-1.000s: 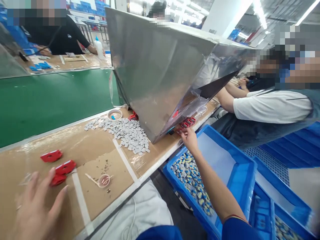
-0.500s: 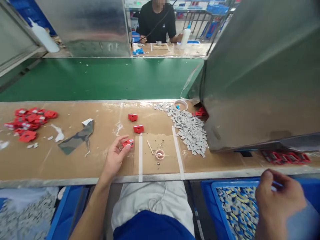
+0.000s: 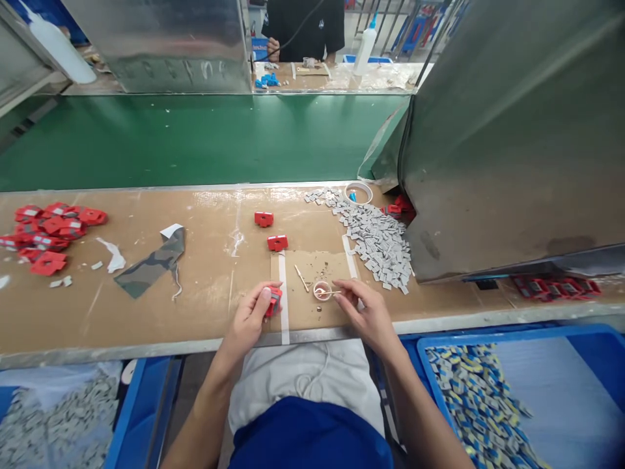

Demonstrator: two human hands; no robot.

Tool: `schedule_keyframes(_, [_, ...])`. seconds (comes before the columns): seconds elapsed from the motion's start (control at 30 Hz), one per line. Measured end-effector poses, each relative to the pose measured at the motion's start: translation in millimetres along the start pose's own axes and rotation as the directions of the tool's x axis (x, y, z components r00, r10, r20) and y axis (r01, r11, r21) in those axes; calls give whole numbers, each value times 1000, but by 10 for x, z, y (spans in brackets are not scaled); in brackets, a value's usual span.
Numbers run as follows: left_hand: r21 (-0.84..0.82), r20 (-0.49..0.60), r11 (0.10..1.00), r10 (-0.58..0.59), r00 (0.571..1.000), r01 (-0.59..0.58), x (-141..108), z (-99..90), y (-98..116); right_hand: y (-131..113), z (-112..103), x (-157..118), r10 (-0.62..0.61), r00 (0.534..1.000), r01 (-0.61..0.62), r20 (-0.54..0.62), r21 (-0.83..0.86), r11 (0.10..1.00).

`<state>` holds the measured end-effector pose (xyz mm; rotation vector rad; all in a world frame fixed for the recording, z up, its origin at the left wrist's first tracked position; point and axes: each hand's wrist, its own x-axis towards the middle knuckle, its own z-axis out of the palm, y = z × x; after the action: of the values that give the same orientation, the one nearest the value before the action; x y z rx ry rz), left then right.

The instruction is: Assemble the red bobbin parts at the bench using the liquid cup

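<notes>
Far to the left of our left hand (image 3: 250, 317), a heap of red parts (image 3: 46, 231) lies on the brown bench top (image 3: 205, 286). Nearer to that hand, but apart from it, lie white scraps (image 3: 113, 255) and a strip of camouflage-patterned tape (image 3: 155, 260).

Our left hand rests at the near edge of the bench, with fingers and thumb closed on one red part (image 3: 274, 301) (the part stands on edge between the fingertips, just left of a white tape line (image 3: 282, 296)). Beyond this hand, two more red pieces (image 3: 271, 231) lie flat and apart from each other.

Between our hands sits a small round cup (image 3: 321, 290). A thin stick (image 3: 301, 277) lies just to the left of it.

Our right hand (image 3: 367, 314) pinches a second thin stick (image 3: 330, 293), whose tip reaches into the cup; the remaining fingers are loosely curled.

Beyond and to the right of the right hand spreads a pile of small grey pieces (image 3: 378, 238), with a white ring-shaped dish (image 3: 359, 193) at its far end. A large metal hood (image 3: 512, 137) stands right of the pile. Below the right forearm, a blue bin (image 3: 576, 378) holds small grey-and-yellow pieces (image 3: 471, 397).
</notes>
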<state>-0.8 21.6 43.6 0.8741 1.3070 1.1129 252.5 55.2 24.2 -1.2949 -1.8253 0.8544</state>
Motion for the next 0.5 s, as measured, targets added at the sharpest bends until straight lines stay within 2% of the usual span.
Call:
schedule_keyframes(0.1, [-62,88,995,-69,994,74,-9,-36,-1,-41,-1,63,-23,997,20,72,36,999])
schedule_keyframes(0.2, [-195,199,970,-106,974,145,-1,-23,-39,-41,15,92,-39,997,35,59,69,997])
schedule_keyframes(0.37, [-190,259,967,-120,958,172,-13,36,-135,17,94,118,-51,988,76,-147,168,983])
schedule_keyframes(0.43, [-181,258,973,-95,961,145,-40,67,-158,49,132,107,-12,981,55,-195,216,975])
schedule_keyframes(0.5, [-203,255,971,-72,964,126,-71,98,-163,76,163,79,68,978,-11,-196,278,961])
